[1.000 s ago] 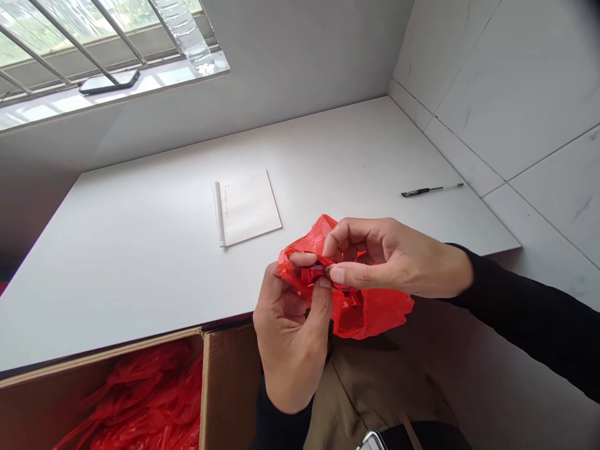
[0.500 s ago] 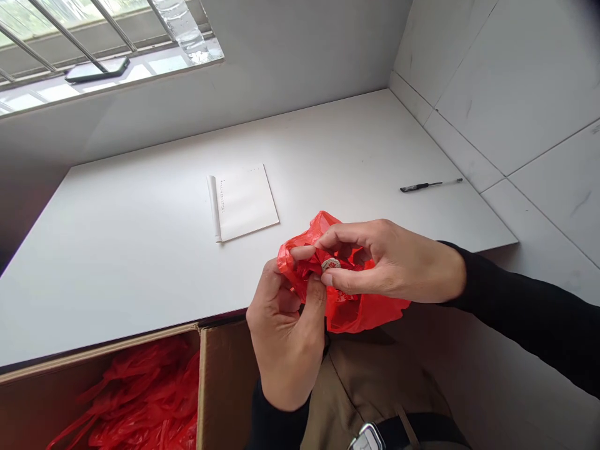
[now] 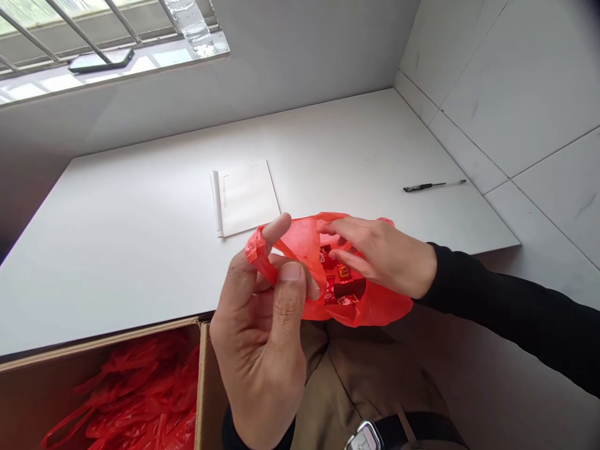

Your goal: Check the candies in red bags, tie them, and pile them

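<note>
Soft daylight from the window above the table's far left corner lights its white top evenly, shadows are faint, the red bag glows translucent, and the picture's edges bow slightly.

Two bare hands counted: left hand, right hand. One red plastic bag counted between them. Small red packets counted inside: at least three, exact number hidden by folds. One cardboard box counted; heap of red bags within, too tangled to be numbered. One white table, one paper booklet, one pen counted. One dark phone, one clear bottle counted on sill.
</note>
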Action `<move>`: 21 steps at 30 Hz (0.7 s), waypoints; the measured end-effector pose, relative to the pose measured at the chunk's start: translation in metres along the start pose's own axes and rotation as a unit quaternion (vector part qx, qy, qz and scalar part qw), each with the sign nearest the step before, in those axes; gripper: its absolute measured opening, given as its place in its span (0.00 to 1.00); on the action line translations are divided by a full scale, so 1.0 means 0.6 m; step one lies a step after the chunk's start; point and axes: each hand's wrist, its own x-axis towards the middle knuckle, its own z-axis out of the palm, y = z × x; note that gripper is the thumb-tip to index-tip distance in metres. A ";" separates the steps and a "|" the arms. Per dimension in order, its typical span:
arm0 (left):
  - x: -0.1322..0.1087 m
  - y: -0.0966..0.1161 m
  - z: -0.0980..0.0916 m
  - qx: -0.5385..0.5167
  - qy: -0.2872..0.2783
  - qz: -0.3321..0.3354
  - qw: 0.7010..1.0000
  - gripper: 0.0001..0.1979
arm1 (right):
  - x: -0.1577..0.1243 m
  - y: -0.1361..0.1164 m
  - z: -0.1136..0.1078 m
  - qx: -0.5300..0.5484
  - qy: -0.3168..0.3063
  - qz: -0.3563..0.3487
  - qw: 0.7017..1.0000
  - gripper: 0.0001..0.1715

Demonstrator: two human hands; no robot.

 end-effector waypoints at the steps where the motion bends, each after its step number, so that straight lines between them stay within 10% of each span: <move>1: 0.000 0.003 0.001 -0.003 0.002 0.005 1.000 0.18 | 0.001 -0.002 0.006 -0.034 0.006 -0.004 0.999 0.14; 6: 0.001 0.007 -0.001 -0.013 -0.010 -0.015 1.000 0.18 | -0.005 -0.006 0.034 -0.203 -0.136 0.001 0.970 0.16; 12: -0.004 0.008 -0.005 -0.025 -0.018 -0.017 0.999 0.18 | 0.003 0.014 0.053 -0.235 -0.145 0.010 0.961 0.11; 17: 0.001 0.010 -0.010 -0.017 -0.007 -0.005 1.000 0.19 | 0.005 0.029 0.022 -0.002 -0.068 -0.008 0.998 0.09; 21: -0.001 0.000 -0.013 -0.006 -0.003 0.004 1.000 0.21 | -0.007 0.013 -0.011 0.268 -0.003 0.021 0.963 0.07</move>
